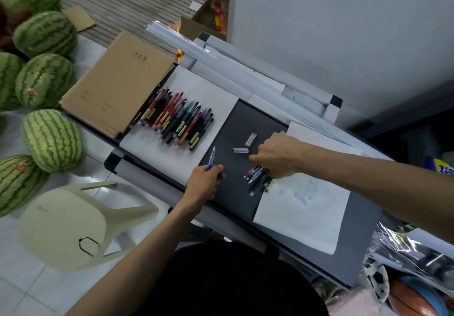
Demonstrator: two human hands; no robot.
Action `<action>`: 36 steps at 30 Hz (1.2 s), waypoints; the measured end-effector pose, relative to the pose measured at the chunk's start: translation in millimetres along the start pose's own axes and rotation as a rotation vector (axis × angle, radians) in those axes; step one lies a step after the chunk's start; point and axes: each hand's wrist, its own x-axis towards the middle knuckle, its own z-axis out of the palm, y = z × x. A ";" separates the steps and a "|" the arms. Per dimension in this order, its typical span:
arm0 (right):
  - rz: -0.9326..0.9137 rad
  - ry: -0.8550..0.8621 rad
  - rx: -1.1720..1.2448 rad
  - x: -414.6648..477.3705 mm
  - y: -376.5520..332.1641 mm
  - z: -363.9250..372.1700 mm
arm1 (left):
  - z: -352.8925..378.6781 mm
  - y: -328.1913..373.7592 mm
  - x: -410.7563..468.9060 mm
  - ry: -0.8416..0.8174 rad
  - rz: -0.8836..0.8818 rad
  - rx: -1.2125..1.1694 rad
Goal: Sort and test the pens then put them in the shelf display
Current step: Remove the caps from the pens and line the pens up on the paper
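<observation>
On the dark mat (233,193), near its front-left edge, my left hand (205,183) grips a blue pen (211,159). Fingers and thumb curl round the lower barrel; the other end sticks up and away from me, over the mat. Which end is the tip, can't tell.

My right hand (277,156) sits over the mat's right side, knuckles up, fingers bent down onto a small pile of pens (258,178). Pile holds red, blue and dark pens lying roughly parallel, ends fanned toward the mat's middle, partly over the edge of the right sheet (302,217). Fingertips are hidden behind the knuckles, so can't tell if this hand pinches a pen or only rests on the pile.

Two clear plastic pieces (251,139) lie bare on the mat, just behind the right hand, apart from each other. Could be caps, too small to say.

Left of the mat, touching it, a white left sheet (216,99) carries a row of pens (179,119): many colours, side by side, slanted, packed tight. Right sheet overlaps the mat's right part and shows faint scribbles (301,199).

Farther left of the mat, past the left sheet, a stack of brown notebooks (118,84). Well left of the mat, on the floor, watermelons (52,139) and a beige stool (68,224).
</observation>
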 end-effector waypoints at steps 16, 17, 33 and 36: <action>0.100 0.088 0.109 0.1 -4.0 7.2 | 2.5 7.4 -0.1 -0.036 0.029 0.084; 0.143 0.140 0.151 -1.7 -2.4 8.2 | 2.4 8.5 2.4 -0.024 0.046 0.117; 0.977 0.829 2.168 -79.7 -18.1 65.7 | 69.5 27.5 9.0 0.000 0.343 0.840; 1.025 0.838 2.259 -81.9 -38.4 77.2 | 81.0 27.0 7.3 0.012 0.368 0.917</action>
